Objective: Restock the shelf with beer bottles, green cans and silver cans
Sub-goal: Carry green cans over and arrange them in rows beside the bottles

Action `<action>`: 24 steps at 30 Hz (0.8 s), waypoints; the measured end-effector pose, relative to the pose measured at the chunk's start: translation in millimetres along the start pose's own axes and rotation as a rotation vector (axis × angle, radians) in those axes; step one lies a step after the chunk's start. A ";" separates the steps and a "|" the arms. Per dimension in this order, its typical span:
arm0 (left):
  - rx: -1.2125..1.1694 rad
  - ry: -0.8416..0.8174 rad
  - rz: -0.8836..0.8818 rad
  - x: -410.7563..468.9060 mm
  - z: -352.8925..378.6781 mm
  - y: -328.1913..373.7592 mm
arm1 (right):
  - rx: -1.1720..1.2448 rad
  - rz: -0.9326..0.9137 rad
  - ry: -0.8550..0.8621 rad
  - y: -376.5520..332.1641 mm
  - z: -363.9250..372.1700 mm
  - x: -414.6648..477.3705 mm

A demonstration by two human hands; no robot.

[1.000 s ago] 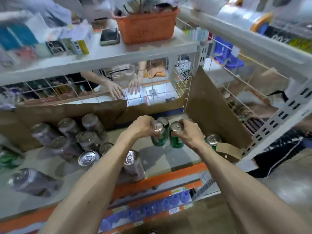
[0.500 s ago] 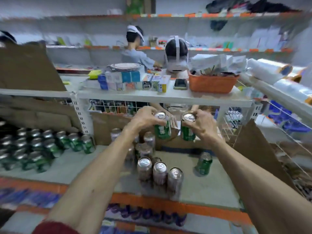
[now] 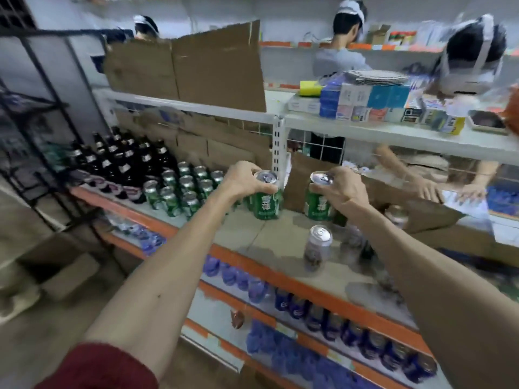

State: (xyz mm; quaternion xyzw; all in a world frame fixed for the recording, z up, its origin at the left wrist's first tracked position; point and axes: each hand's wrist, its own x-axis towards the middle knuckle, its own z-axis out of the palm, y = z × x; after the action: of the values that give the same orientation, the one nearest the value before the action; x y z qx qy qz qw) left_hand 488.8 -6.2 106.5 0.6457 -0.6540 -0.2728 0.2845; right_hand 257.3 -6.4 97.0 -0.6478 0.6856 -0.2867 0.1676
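Note:
My left hand [image 3: 245, 181] grips a green can [image 3: 266, 202] by its top, held above the middle shelf [image 3: 252, 234]. My right hand [image 3: 341, 189] grips a second green can [image 3: 316, 203] the same way, just to the right. Rows of green cans [image 3: 185, 189] stand on the shelf to the left of my hands. Dark beer bottles [image 3: 123, 161] stand further left. A silver can [image 3: 317, 247] stands upright on the shelf below my right hand; other silver cans behind my right forearm are blurred.
Cardboard sheets [image 3: 196, 71] line the shelf's back and top. Small boxes [image 3: 373, 105] lie on the upper shelf. Blue cans [image 3: 351, 329] fill the lower shelves. Several people [image 3: 345, 43] stand behind the rack; someone's hands [image 3: 449, 189] rest on a surface beyond the wire mesh.
Both hands have carried their green cans leftward along the shelf, and my view swung left, bringing the beer bottles and green can rows into sight.

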 end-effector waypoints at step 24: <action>0.088 -0.209 0.050 165.0 -74.0 -159.4 | -0.022 0.084 -0.125 -107.9 199.7 125.0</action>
State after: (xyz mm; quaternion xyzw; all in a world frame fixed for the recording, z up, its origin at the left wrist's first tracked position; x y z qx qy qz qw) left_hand 651.6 -173.2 45.4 0.6090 -0.7074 -0.3024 0.1930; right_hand 449.8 -164.2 25.0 -0.6369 0.7034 -0.2311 0.2148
